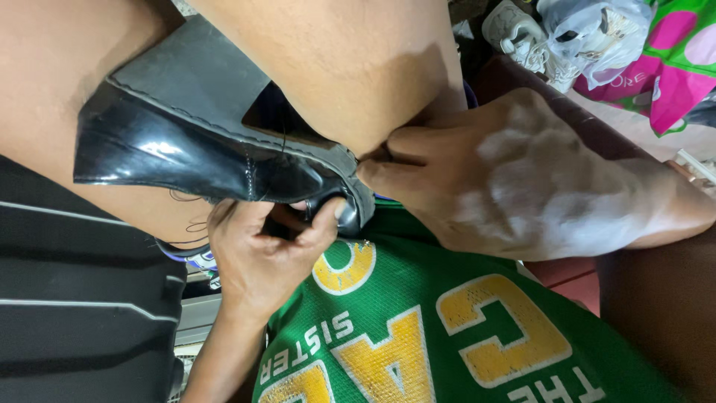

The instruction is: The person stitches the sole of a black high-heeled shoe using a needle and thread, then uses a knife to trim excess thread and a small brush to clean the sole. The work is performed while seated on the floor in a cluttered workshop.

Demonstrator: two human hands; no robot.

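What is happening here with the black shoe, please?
A person holds a glossy black leather shoe wedged against their bare legs, sole side up. The left hand grips the edge of the shoe from below, while the right hand pinches something thin at the sole's edge, possibly a thread; it is too small to tell. A green jersey with yellow letters lies beneath. A plastic bag sits in the background.

Black leather shoe (201,149): glossy upper, highly reflective, stitched seam along the edge where upper meets the grey sole. Lies tilted, sole side facing up and left, glossy side down toward the camera. Wedged between two bare legs in the upper left of view. One end pinched by fingertips near centre frame, other end pointing left.
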